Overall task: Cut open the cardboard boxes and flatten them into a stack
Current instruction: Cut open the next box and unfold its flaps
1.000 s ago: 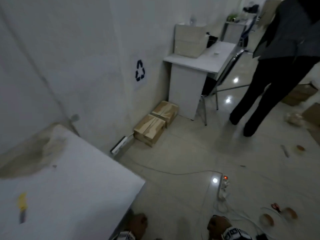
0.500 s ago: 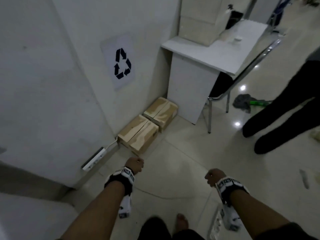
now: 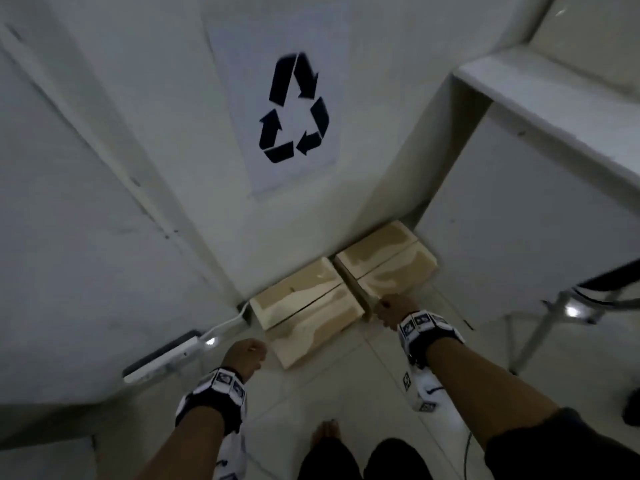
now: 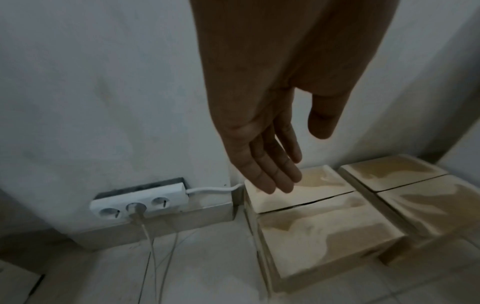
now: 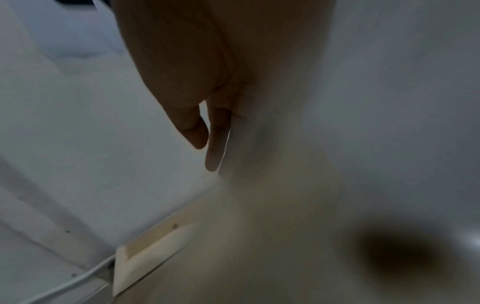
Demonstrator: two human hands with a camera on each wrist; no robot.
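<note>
Two closed cardboard boxes (image 3: pixel 308 308) sit side by side on the floor against the wall. The left hand (image 4: pixel 262 148) hovers, its grip spread, holding nothing; the right hand (image 3: pixel 393 308) reaches the right box's (image 3: pixel 384 265) near edge, fingers (image 5: pixel 214 139) straight.

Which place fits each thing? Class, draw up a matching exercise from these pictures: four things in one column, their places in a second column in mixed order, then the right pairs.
Things
1. recycling sign
2. power strip
3. left box
4. right hand

Places
A. at the near edge of the right box
B. on the floor by the wall, directly below the sign
C. on the skirting at the foot of the wall, left of the boxes
D. on the wall above the boxes

Pairs: 1-D, 2-C, 3-B, 4-A
</note>
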